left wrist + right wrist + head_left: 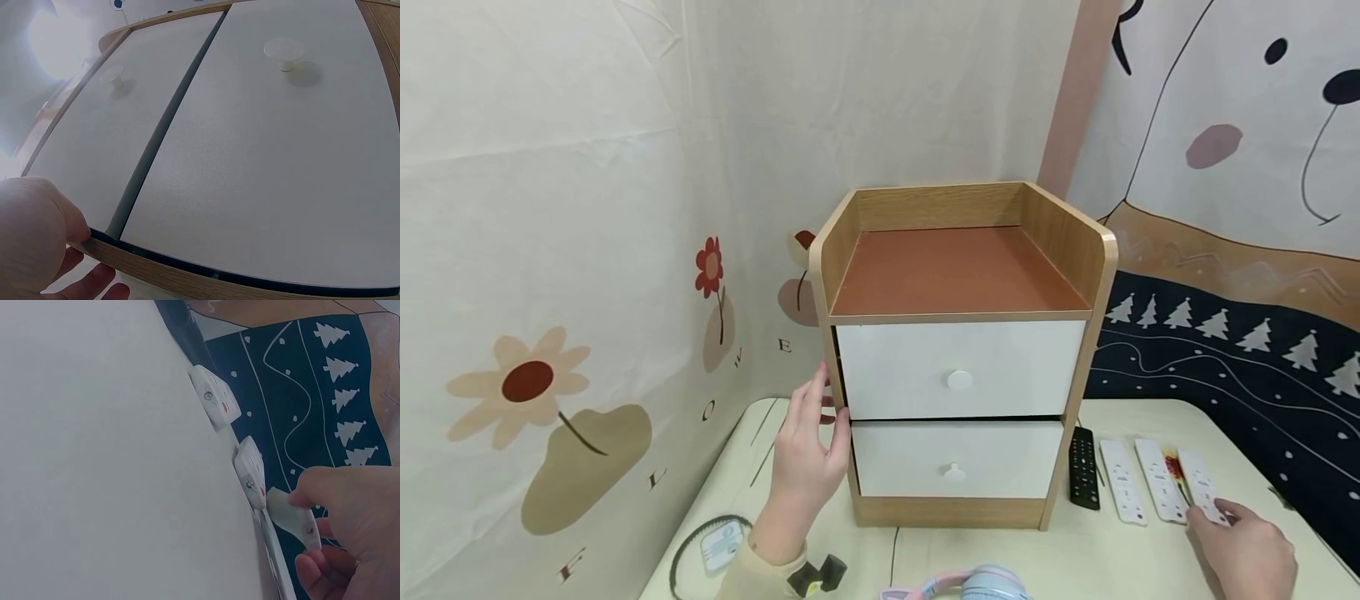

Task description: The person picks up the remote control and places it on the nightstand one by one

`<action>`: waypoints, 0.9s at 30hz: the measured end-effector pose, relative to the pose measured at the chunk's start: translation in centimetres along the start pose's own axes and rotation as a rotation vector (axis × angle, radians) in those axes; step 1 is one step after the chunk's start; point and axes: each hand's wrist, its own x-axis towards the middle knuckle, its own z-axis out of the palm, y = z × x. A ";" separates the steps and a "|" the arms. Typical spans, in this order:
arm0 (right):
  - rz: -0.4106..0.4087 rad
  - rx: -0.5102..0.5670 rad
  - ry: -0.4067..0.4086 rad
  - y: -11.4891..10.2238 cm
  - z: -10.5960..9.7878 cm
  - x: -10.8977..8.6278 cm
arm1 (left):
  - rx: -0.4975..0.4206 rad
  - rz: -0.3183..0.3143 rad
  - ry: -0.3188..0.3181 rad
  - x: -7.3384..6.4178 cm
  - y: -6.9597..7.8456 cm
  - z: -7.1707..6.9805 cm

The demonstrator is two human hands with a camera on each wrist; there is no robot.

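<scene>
Fingers of the right hand (1251, 550) pinch a slim white plastic bar (1201, 485), right of a two-drawer, white-fronted, wood-grain cabinet (962, 350) whose left edge the left hand (811, 454) grips.

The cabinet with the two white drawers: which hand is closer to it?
The left. The left hand touches the side of the cabinet; the right hand is apart from it, off to its right, holding a white power strip.

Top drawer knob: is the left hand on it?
No, the left hand touches the side of the cabinet, away from the knob.
</scene>
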 end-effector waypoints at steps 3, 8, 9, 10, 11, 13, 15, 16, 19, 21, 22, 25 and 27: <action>-0.010 0.028 0.031 -0.4 0.0 -0.2 | 0.003 -0.005 -0.012 -0.1 -0.1 0.0; -0.051 0.109 0.110 -1.7 0.0 -0.9 | 0.012 0.013 -0.018 0.0 -0.2 0.1; -0.072 0.119 0.131 -2.1 -0.1 -1.1 | 0.010 0.011 -0.019 0.0 -0.2 0.1; -0.091 0.128 0.144 -2.5 -0.1 -1.3 | 0.011 0.009 -0.021 0.0 -0.1 0.1; -0.109 0.127 0.155 -2.8 -0.2 -1.6 | 0.010 0.013 -0.014 0.0 -0.2 0.2; -0.144 0.123 0.176 -3.6 -0.4 -2.0 | 0.008 0.020 -0.002 0.0 -0.1 0.1; -0.188 0.115 0.202 -4.4 -0.7 -2.6 | 0.004 0.015 0.001 0.0 -0.2 0.1; -0.201 0.118 0.211 -4.8 -0.9 -2.9 | 0.005 0.018 0.005 -0.1 -0.2 0.1; -0.243 0.128 0.253 -6.0 -1.3 -3.8 | 0.006 0.005 -0.004 -0.1 -0.2 0.1; -0.279 0.142 0.294 -6.7 -1.6 -4.4 | 0.007 -0.002 -0.010 -0.1 -0.1 0.1; -0.301 0.155 0.322 -7.1 -1.8 -4.7 | 0.009 -0.002 -0.014 -0.1 -0.1 0.0; -0.375 0.203 0.401 -8.3 -2.3 -5.6 | 0.006 -0.009 -0.022 -0.1 -0.1 0.0; -0.429 0.243 0.447 -9.2 -2.7 -6.2 | 0.005 -0.011 -0.023 0.0 0.0 0.0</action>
